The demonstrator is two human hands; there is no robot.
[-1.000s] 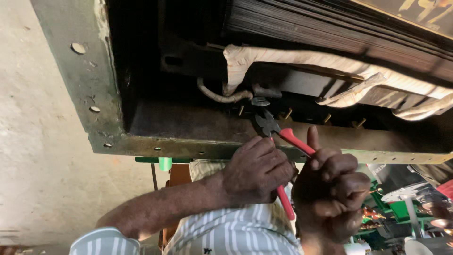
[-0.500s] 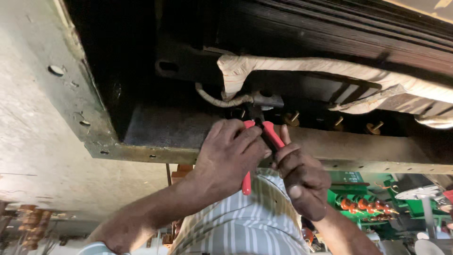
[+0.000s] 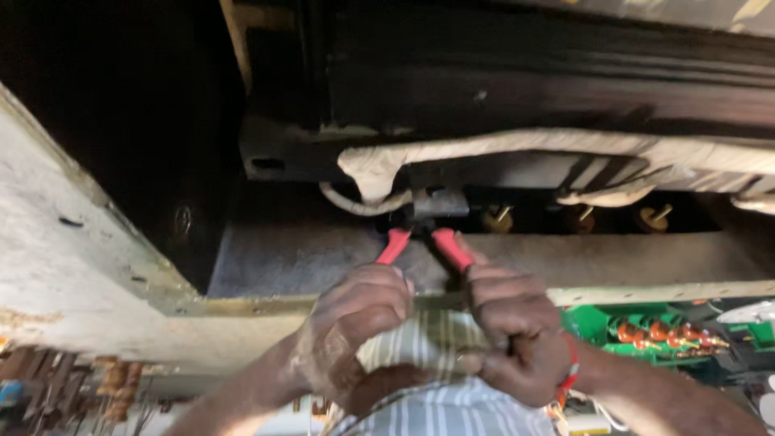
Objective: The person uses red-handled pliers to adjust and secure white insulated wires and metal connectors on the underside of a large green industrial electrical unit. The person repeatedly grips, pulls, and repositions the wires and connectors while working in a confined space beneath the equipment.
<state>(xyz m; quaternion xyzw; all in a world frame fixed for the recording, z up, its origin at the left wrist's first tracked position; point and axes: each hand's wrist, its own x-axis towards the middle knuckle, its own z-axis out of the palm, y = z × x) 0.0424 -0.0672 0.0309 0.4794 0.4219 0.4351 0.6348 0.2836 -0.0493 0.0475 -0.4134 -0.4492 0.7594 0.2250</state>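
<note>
Red-handled pliers [image 3: 420, 238] point up into a dark metal housing, with their jaws at a black fitting [image 3: 440, 203] under a white wrapped cable [image 3: 517, 149]. My left hand [image 3: 351, 323] grips the left handle. My right hand [image 3: 513, 331], with a red band at the wrist, grips the right handle. The two handles are spread apart. The jaw tips are hidden in shadow, so what they bite cannot be made out.
Brass terminals [image 3: 581, 216] sit in a row right of the fitting. A painted metal frame edge [image 3: 242, 307] runs below the opening. A green board with orange parts [image 3: 654, 331] lies at lower right. A striped shirt [image 3: 444, 404] fills the bottom middle.
The view has closed in on the opening. The pliers have gone from slanted to upright at the black fitting, and my hands have moved apart, one on each handle.
</note>
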